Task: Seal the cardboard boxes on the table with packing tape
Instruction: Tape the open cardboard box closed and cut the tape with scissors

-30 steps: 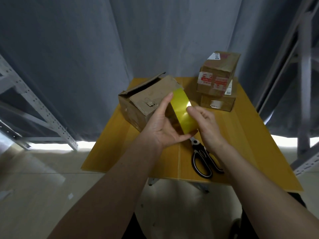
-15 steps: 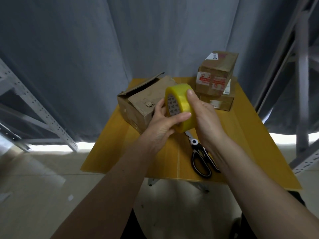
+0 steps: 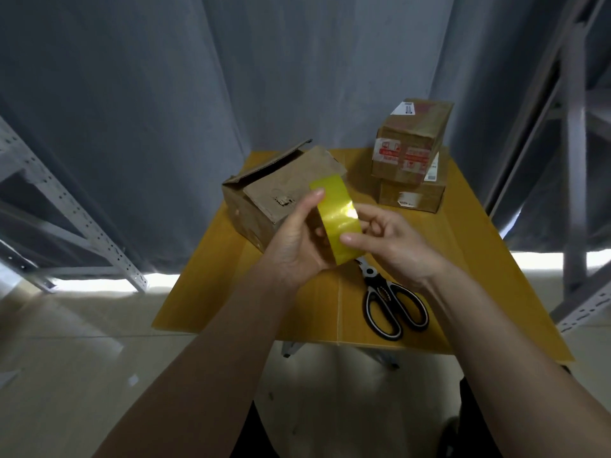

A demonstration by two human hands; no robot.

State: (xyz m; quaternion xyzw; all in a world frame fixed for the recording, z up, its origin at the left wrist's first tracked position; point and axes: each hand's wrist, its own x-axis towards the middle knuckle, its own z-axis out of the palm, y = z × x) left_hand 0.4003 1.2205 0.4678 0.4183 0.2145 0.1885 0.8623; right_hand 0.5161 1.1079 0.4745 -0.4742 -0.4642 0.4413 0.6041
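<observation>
I hold a yellow roll of packing tape (image 3: 337, 219) above the yellow table (image 3: 463, 259), its outer band facing me. My left hand (image 3: 294, 239) grips the roll from the left side, fingers up along its rim. My right hand (image 3: 390, 242) holds it from the right, thumb laid across the band. Behind the roll sits a brown cardboard box (image 3: 274, 200) with one flap raised at its far left edge. Two closed, labelled boxes are stacked at the back right: the upper box (image 3: 410, 140) on the lower box (image 3: 413, 196).
Black-and-white scissors (image 3: 393, 302) lie on the table under my right wrist, blades pointing away. A grey curtain hangs behind the table. Perforated metal shelving uprights stand at the left (image 3: 66, 206) and the right (image 3: 572, 160). Pale floor lies below.
The roll has turned in my hands: half a second ago its open core side faced me, now its flat yellow band does. My right thumb has moved onto the band.
</observation>
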